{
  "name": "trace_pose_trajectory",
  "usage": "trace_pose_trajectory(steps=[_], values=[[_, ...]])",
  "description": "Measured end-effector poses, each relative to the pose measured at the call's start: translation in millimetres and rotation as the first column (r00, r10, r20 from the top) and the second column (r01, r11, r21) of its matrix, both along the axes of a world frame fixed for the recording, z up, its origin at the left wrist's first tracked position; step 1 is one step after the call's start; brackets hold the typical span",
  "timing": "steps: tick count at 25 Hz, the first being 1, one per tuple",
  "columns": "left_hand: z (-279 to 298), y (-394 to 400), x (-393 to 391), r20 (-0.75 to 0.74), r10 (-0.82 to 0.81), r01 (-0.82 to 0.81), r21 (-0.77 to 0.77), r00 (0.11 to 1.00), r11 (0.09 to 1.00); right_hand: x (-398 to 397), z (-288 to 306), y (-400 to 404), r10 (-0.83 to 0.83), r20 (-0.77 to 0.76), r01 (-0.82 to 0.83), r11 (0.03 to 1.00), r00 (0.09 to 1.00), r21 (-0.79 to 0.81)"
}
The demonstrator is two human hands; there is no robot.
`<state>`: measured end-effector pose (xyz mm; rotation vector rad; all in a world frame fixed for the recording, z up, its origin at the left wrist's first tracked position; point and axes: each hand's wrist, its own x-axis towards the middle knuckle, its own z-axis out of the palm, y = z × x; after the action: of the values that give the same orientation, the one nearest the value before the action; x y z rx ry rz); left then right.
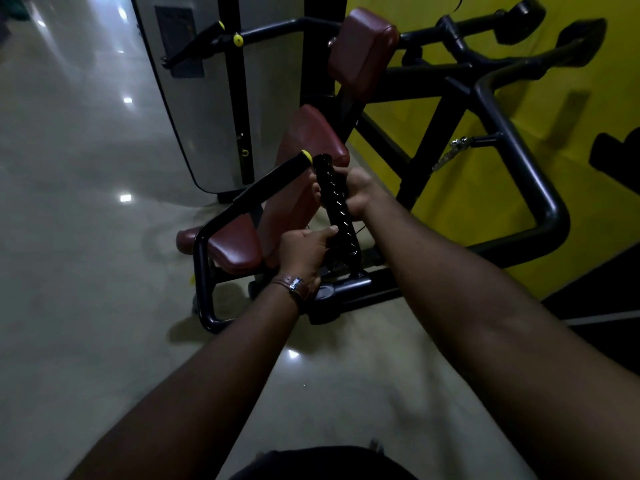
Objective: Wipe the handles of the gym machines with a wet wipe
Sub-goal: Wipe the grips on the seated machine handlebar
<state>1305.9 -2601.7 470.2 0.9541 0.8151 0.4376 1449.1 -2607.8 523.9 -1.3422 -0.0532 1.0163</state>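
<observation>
Both forearms are bare, with no sleeves in sight. The left wrist carries a brown leather-strapped wristwatch with a small silvery rectangular case. At the bottom edge shows a dark garment, its detail lost in shadow.

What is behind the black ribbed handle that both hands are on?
Behind the ribbed handle sit maroon seat pads. The right hand covers part of it; no wipe is visible.
</observation>
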Motion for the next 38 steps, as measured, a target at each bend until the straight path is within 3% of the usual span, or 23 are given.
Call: trace_pose_trajectory(steps=[4,5,6,7,8,9,11,12,17,20,22,24,26,27,28,29,30,31,32,33,35,36,38], values=[[-4.7,3.0,2.2,0.013,-0.005,0.005,0.005,1.0,1.0,-18.9,-12.2,-24.9,0.001,0.009,-0.001,1.0,1.0,-0.007],[-6.8,4.4,3.5,0.018,-0.004,0.004,0.011,1.0,1.0,-27.7,-18.4,-35.9,0.016,0.044,-0.015,1.0,0.999,-0.022],[-8.4,5.2,4.8,0.019,-0.006,0.006,0.01,1.0,1.0,-38.5,-23.7,-47.2,-0.011,0.175,0.027,0.996,0.985,-0.089],[-10.3,5.4,6.0,0.025,-0.008,0.007,0.004,1.0,1.0,-46.6,-27.5,-54.1,-0.021,0.379,0.094,0.98,0.925,-0.174],[-10.6,6.3,6.6,0.019,-0.004,0.004,0.002,1.0,1.0,-51.1,-28.4,-53.6,0.006,0.616,0.181,0.953,0.788,-0.241],[-13.2,7.2,8.0,0.012,0.003,-0.003,0.011,1.0,1.0,-52.9,-26.6,-47.6,0.094,0.8,0.246,0.925,0.592,-0.291],[-20.0,9.5,9.8,-0.009,0.018,-0.018,0.067,1.0,0.998,-50.7,-19.5,-23.8,0.325,0.913,0.308,0.867,0.245,-0.391],[-24.3,10.8,10.2,-0.016,0.021,-0.019,0.088,1.0,0.996,-50.5,-17.0,-12.7,0.422,0.897,0.326,0.836,0.134,-0.442],[-21.3,8.5,5.9,0.01,-0.001,0.0,0.087,1.0,0.996,-65.5,-42.6,-37.8,0.544,0.839,0.335,0.79,0.006,-0.514],[-13.0,4.2,2.2,0.055,-0.026,0.024,0.025,0.998,0.999,-88.5,-53.6,-84.5,0.611,0.791,0.311,0.749,0.018,-0.585],[-12.7,4.0,-0.6,0.044,-0.017,0.014,0.052,0.999,0.999,-94.6,-54.8,-95.1,0.568,0.823,0.292,0.789,-0.014,-0.54],[-13.6,4.7,-1.7,0.003,-0.031,0.03,0.165,1.0,0.986,-83.1,-45.5,-85.8,0.46,0.888,0.246,0.862,-0.012,-0.444],[-12.8,3.5,-3.6,-0.062,-0.073,0.091,0.368,0.995,0.926,-60.5,-33.3,-65.4,0.376,0.923,0.193,0.903,0.082,-0.385],[-12.0,2.4,-5.4,-0.133,-0.094,0.149,0.504,0.987,0.851,-49.7,-25.8,-54.9,0.337,0.923,0.159,0.916,0.187,-0.367],[-11.3,0.2,-7.8,-0.224,-0.088,0.214,0.634,0.971,0.744,-39.1,-20.5,-46.9,0.266,0.888,0.101,0.941,0.375,-0.324],[-9.6,-3.9,-11.4,-0.303,-0.047,0.264,0.731,0.952,0.629,-34.3,-15.9,-43.4,0.158,0.77,0.043,0.971,0.619,-0.235],[-6.7,-8.6,-14.7,-0.35,-0.004,0.298,0.791,0.937,0.534,-34.6,-12.5,-44.4,0.08,0.557,-0.002,0.99,0.827,-0.14],[-4.1,-13.3,-16.9,-0.371,0.023,0.318,0.823,0.928,0.472,-35.7,-13.9,-50.0,0.065,0.36,-0.026,0.993,0.931,-0.114],[-3.3,-16.0,-17.4,-0.385,0.031,0.332,0.832,0.922,0.445,-40.2,-16.1,-59.4,0.098,0.258,-0.064,0.988,0.961,-0.138],[-3.0,-16.4,-18.0,-0.402,0.034,0.348,0.829,0.915,0.438,-43.1,-23.8,-67.8,0.134,0.25,-0.091,0.98,0.959,-0.177],[-1.4,-16.7,-19.8,-0.423,0.037,0.37,0.828,0.905,0.422,-49.8,-31.7,-77.7,0.16,0.403,-0.075,0.973,0.901,-0.219],[0.2,-16.6,-20.8,-0.431,0.038,0.382,0.834,0.902,0.399,-52.2,-30.1,-76.1,0.157,0.524,-0.04,0.973,0.837,-0.228],[6.0,-19.5,-22.7,-0.467,0.05,0.424,0.838,0.883,0.342,-53.9,-18.6,-61.5,0.194,0.793,0.065,0.957,0.577,-0.282]])
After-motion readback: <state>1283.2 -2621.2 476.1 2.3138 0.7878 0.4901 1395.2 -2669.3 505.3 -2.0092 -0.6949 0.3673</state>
